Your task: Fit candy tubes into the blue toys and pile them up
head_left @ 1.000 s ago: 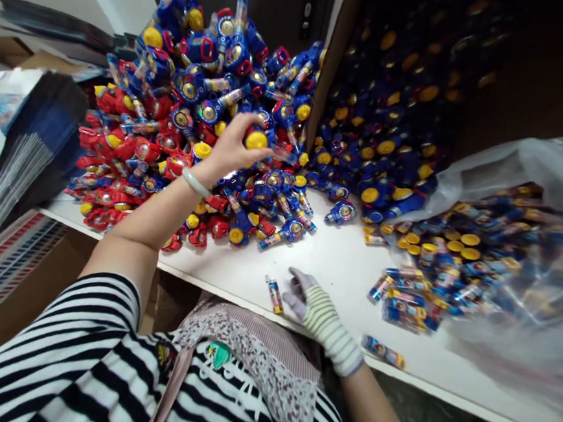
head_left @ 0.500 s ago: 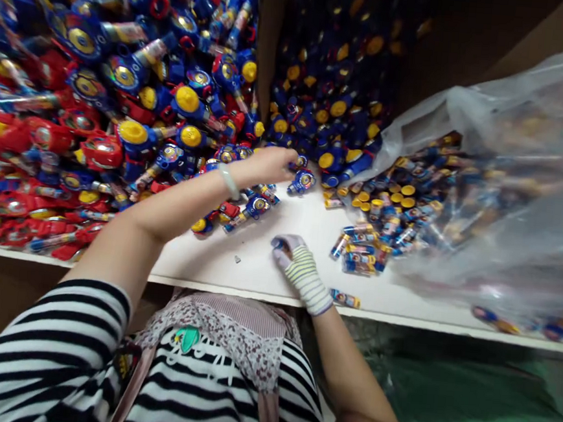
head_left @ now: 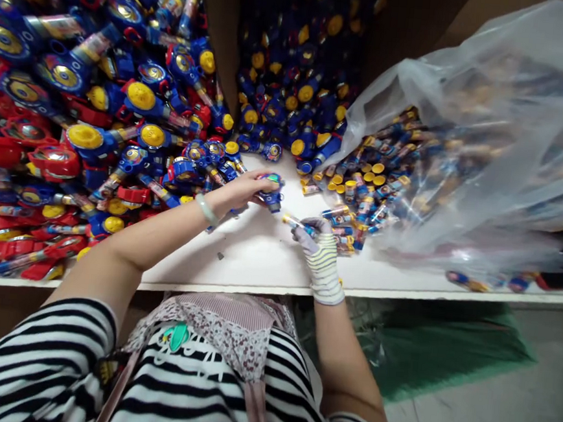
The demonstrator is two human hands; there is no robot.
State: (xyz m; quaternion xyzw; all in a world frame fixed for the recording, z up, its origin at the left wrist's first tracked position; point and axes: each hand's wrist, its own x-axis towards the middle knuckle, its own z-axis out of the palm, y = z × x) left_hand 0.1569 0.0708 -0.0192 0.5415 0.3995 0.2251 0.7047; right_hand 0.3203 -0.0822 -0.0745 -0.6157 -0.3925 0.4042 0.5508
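My left hand (head_left: 248,189), bare with a pale bangle at the wrist, is closed around a small blue toy (head_left: 270,195) over the white table (head_left: 258,261). My right hand (head_left: 314,239), in a striped knit glove, pinches a small printed tube (head_left: 294,222) whose end points toward the blue toy. The two hands sit close together, just apart. A big heap of blue and red toys with yellow caps (head_left: 88,118) lies to the left of my left hand.
A cardboard box (head_left: 291,88) holding more blue toys stands at the back centre. A clear plastic bag (head_left: 472,141) spilling several small tubes (head_left: 361,191) lies on the right. The table's front edge runs just before my body; a green mat (head_left: 436,353) covers the floor.
My left hand drew a blue toy back from the pile toward the table's middle. My right hand picked a tube off the table and raised it beside the toy. The view tilted downward.
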